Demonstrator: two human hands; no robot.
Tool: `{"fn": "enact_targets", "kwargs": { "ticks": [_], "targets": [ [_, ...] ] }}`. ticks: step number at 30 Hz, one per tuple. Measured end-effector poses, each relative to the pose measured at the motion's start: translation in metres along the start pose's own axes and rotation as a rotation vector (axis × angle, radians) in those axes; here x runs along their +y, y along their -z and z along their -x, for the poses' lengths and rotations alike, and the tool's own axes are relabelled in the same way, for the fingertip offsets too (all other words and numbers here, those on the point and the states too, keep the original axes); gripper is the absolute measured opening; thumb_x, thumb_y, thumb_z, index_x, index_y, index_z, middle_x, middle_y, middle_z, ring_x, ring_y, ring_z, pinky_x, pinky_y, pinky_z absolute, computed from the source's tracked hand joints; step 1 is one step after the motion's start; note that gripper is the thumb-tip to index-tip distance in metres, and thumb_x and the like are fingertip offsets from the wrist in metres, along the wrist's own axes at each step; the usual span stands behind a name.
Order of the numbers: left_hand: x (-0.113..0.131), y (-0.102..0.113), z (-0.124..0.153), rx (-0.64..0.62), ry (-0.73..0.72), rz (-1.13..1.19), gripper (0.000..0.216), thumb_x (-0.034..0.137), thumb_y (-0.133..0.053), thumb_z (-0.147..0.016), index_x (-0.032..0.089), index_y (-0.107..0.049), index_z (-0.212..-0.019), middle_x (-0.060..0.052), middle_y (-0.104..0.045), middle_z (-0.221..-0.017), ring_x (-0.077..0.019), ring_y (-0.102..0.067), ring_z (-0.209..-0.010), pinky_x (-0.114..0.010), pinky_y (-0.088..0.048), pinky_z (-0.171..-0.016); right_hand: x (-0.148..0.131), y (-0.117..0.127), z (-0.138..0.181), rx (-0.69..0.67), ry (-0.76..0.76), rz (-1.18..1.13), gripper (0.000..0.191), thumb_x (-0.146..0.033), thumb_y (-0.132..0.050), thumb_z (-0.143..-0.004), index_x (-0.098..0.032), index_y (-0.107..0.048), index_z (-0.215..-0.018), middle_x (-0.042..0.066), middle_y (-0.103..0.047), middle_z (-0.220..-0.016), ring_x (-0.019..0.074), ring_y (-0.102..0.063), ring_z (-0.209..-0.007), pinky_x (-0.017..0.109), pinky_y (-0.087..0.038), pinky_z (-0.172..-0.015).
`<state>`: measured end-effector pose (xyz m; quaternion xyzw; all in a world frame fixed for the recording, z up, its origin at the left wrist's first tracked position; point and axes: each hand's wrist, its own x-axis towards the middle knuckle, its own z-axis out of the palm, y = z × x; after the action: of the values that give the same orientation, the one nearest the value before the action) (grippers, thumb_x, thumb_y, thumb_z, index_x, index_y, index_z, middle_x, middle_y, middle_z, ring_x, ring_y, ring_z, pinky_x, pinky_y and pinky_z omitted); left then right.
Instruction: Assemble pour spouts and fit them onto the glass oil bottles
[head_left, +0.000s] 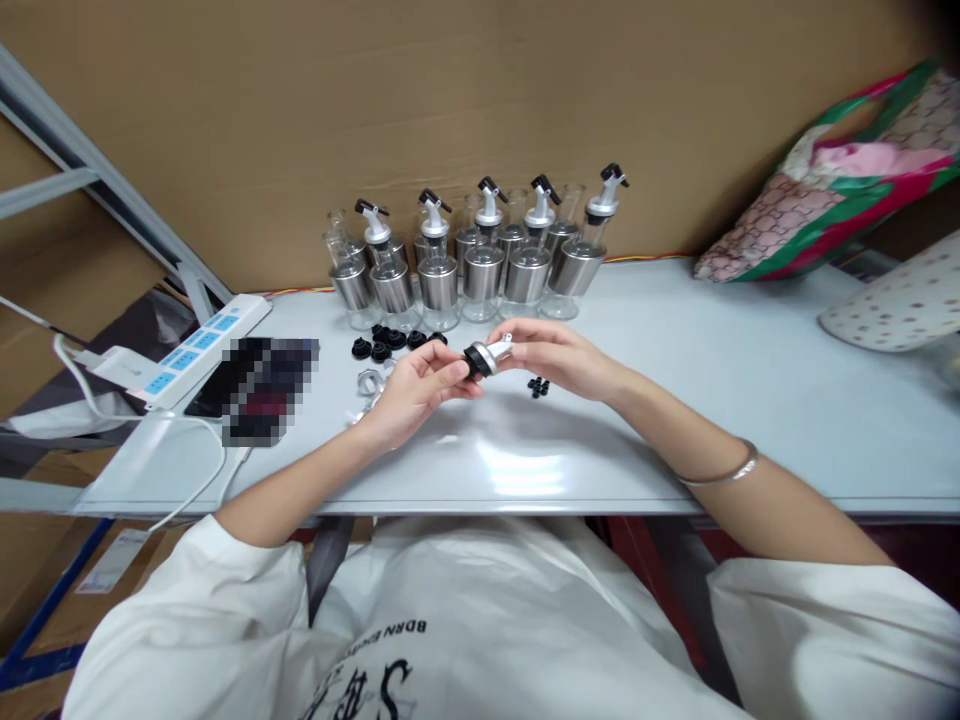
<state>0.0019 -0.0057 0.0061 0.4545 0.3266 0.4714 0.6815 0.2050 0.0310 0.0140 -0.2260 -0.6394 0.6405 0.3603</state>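
My left hand [421, 388] pinches the black stopper [475, 361] that sits at the base of a silver pourer spout [495, 350]. On the spout's silver end, the fingers of my right hand [564, 358] are closed. Both hands hold this piece tilted, a little above the table. Black stoppers [386, 340] lie in a group behind my left hand, and silver spout parts [369, 382] lie partly hidden beside it. Small black pieces [538, 386] are clustered below my right hand. Glass and steel oil bottles [439, 282] stand behind, several topped with silver and black pourers [433, 215].
A white power strip [206, 350] with cables lies at the left, beside a dark, pixelated device [270, 390]. At the right stand a patterned bag [817, 200] and a spotted white object [896, 295]. Cardboard [450, 90] backs the grey-white table [735, 400].
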Motion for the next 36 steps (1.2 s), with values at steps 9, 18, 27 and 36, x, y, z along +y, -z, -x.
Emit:
{"fn": "enact_targets", "kwargs": {
  "ticks": [9, 18, 27, 36],
  "targets": [
    [-0.006, 0.005, 0.002, -0.055, -0.121, -0.164, 0.036, 0.042, -0.078, -0.069, 0.015, -0.057, -0.08, 0.001, -0.067, -0.068, -0.0091, -0.062, -0.057, -0.023, -0.049, -0.061, 0.01, -0.013, 0.0, 0.024, 0.022, 0.317, 0.013, -0.025, -0.06, -0.078, -0.018, -0.058, -0.089, 0.002, -0.063, -0.087, 0.0167, -0.059, -0.081, 0.033, -0.046, -0.079],
    [-0.011, 0.007, -0.001, 0.023, -0.155, -0.272, 0.043, 0.053, -0.074, -0.069, 0.017, -0.05, -0.074, 0.005, -0.06, -0.062, -0.0066, -0.056, -0.051, -0.02, -0.044, -0.054, 0.005, -0.006, 0.001, 0.078, 0.221, 0.566, 0.024, -0.036, -0.067, -0.077, -0.022, -0.061, -0.096, 0.006, -0.055, -0.103, 0.0205, -0.053, -0.097, 0.034, -0.044, -0.082],
    [-0.01, 0.007, 0.0, -0.016, -0.149, -0.185, 0.033, 0.047, -0.067, -0.077, 0.018, -0.054, -0.087, 0.003, -0.057, -0.07, -0.0088, -0.056, -0.061, -0.022, -0.047, -0.059, 0.005, -0.01, 0.001, 0.151, 0.158, 0.585, 0.022, -0.037, -0.066, -0.078, -0.019, -0.063, -0.091, 0.004, -0.056, -0.088, 0.0151, -0.054, -0.075, 0.03, -0.044, -0.067],
    [-0.01, 0.004, 0.0, -0.048, -0.109, -0.22, 0.032, 0.038, -0.069, -0.075, 0.021, -0.048, -0.091, 0.001, -0.056, -0.093, -0.0105, -0.061, -0.076, -0.027, -0.052, -0.074, 0.008, -0.006, 0.0, 0.135, 0.243, 0.668, 0.02, -0.03, -0.064, -0.079, -0.019, -0.065, -0.096, 0.007, -0.059, -0.097, 0.0197, -0.056, -0.09, 0.033, -0.045, -0.077]
  ]
}}
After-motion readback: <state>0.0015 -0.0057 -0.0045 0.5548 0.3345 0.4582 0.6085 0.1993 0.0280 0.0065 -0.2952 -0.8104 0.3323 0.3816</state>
